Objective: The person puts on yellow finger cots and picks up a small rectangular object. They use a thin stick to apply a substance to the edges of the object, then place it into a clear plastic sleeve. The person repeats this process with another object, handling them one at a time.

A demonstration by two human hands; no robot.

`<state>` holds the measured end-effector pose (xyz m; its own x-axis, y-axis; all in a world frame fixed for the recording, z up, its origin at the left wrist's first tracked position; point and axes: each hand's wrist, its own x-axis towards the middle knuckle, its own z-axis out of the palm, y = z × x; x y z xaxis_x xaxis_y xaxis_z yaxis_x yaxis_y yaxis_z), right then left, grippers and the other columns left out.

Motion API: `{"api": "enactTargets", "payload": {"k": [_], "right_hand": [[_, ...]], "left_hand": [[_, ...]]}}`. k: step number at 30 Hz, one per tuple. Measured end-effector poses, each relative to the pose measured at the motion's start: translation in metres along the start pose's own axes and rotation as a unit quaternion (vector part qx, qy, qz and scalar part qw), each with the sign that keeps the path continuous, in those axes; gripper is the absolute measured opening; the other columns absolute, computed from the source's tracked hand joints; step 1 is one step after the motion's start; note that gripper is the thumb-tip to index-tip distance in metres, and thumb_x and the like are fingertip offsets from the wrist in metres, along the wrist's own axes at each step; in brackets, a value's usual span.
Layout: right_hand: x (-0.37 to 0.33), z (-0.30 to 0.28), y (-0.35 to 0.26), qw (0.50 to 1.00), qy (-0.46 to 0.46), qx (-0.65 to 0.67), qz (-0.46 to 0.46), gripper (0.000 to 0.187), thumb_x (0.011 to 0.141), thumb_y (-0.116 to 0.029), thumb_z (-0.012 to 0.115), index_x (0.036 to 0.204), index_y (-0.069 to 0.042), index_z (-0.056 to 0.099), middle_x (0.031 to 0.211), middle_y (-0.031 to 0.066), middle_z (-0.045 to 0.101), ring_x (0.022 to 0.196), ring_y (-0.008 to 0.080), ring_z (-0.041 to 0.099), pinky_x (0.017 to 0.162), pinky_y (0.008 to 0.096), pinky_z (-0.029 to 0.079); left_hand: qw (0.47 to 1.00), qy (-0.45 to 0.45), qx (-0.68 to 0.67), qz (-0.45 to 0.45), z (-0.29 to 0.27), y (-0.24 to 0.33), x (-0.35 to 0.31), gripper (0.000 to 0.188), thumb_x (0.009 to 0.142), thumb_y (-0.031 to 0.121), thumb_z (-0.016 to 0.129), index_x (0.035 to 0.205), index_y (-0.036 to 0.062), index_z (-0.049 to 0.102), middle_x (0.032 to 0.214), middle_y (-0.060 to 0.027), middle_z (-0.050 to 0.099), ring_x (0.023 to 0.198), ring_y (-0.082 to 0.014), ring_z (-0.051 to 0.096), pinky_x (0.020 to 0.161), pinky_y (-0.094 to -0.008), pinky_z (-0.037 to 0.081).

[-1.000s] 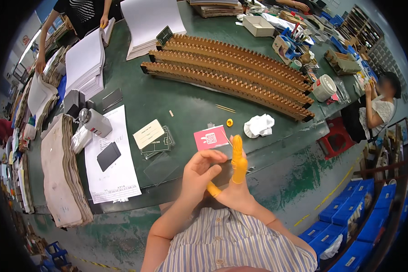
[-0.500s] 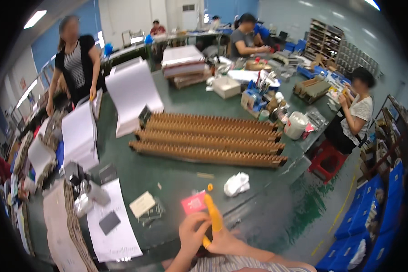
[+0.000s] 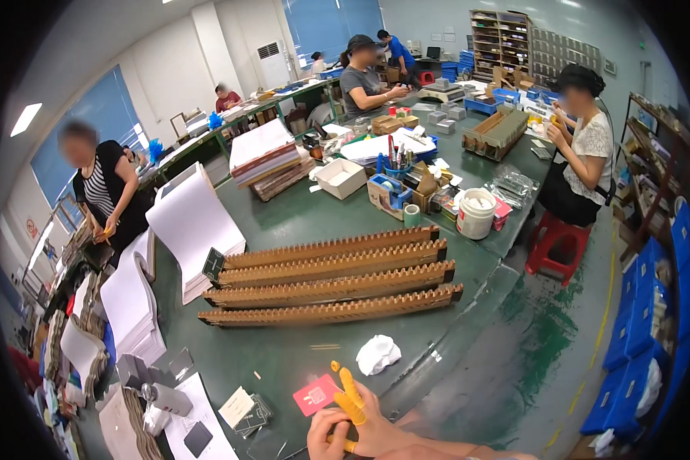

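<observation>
Yellow finger cots (image 3: 349, 408) cover fingers of my right hand (image 3: 376, 431), which points away with its fingers stretched out. My left hand (image 3: 326, 431) is curled against it, its fingers closed round the yellow cot (image 3: 349, 445) at the right thumb. Part of that grip is hidden. Just beyond the fingertips a small rolled yellow finger cot (image 3: 335, 366) lies on the green table. Left of it is a pink card (image 3: 314, 394), and a crumpled white cloth (image 3: 378, 354) lies to the right.
Four-like rows aside, several long brown notched racks (image 3: 330, 295) lie across the table's middle. A white bucket (image 3: 476, 214) and tape dispenser (image 3: 389, 196) stand behind. Paper stacks (image 3: 130, 307) and a grey bottle (image 3: 169, 399) are left. A co-worker sits on a red stool (image 3: 557, 247) at right.
The view has turned, so the racks appear lower. My left hand has shifted from beside the right hand's raised finger down toward its thumb. The standing co-worker at left now leans over.
</observation>
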<state>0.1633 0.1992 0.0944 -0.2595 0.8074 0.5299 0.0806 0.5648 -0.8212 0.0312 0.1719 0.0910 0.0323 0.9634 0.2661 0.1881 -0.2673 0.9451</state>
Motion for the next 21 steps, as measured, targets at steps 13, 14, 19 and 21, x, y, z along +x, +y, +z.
{"api": "enactTargets", "payload": {"k": [13, 14, 19, 21], "right_hand": [[-0.006, 0.027, 0.051, 0.998, -0.058, -0.029, -0.017, 0.068, 0.074, -0.022, 0.070, 0.137, -0.014, 0.046, 0.146, 0.0223, 0.027, 0.136, 0.0430, 0.022, 0.109, 0.0524, 0.021], [-0.007, 0.026, 0.046, 0.998, -0.061, -0.034, -0.005, 0.068, 0.074, -0.021, 0.070, 0.137, -0.014, 0.046, 0.147, 0.0226, 0.026, 0.136, 0.0432, 0.022, 0.109, 0.0526, 0.021], [-0.013, 0.026, 0.020, 0.991, -0.092, -0.093, 0.032, 0.067, 0.073, -0.020, 0.070, 0.136, -0.015, 0.049, 0.149, 0.0238, 0.021, 0.137, 0.0443, 0.019, 0.110, 0.0537, 0.021], [-0.015, 0.026, 0.008, 0.987, -0.109, -0.111, 0.048, 0.066, 0.072, -0.020, 0.070, 0.135, -0.016, 0.049, 0.151, 0.0243, 0.019, 0.138, 0.0447, 0.018, 0.110, 0.0541, 0.021]], "left_hand": [[0.945, 0.035, -0.276, -0.174, 0.001, 0.009, 0.003, 0.031, 0.087, -0.006, 0.057, 0.117, -0.0014, 0.059, 0.106, -0.0088, 0.067, 0.092, -0.0153, 0.063, 0.081, -0.0259, 0.050], [0.943, 0.030, -0.277, -0.181, 0.000, -0.005, -0.003, 0.031, 0.086, -0.007, 0.056, 0.116, -0.0010, 0.059, 0.105, -0.0086, 0.067, 0.092, -0.0151, 0.063, 0.081, -0.0257, 0.050], [0.924, 0.044, -0.275, -0.263, -0.004, 0.012, -0.005, 0.041, 0.082, 0.001, 0.068, 0.117, 0.0004, 0.048, 0.114, -0.0129, 0.058, 0.105, -0.0233, 0.057, 0.092, -0.0366, 0.045], [0.928, 0.107, -0.264, -0.239, -0.008, 0.015, -0.014, 0.028, 0.075, -0.009, 0.069, 0.098, 0.0012, 0.056, 0.094, -0.0096, 0.068, 0.089, -0.0187, 0.065, 0.080, -0.0306, 0.050]]}}
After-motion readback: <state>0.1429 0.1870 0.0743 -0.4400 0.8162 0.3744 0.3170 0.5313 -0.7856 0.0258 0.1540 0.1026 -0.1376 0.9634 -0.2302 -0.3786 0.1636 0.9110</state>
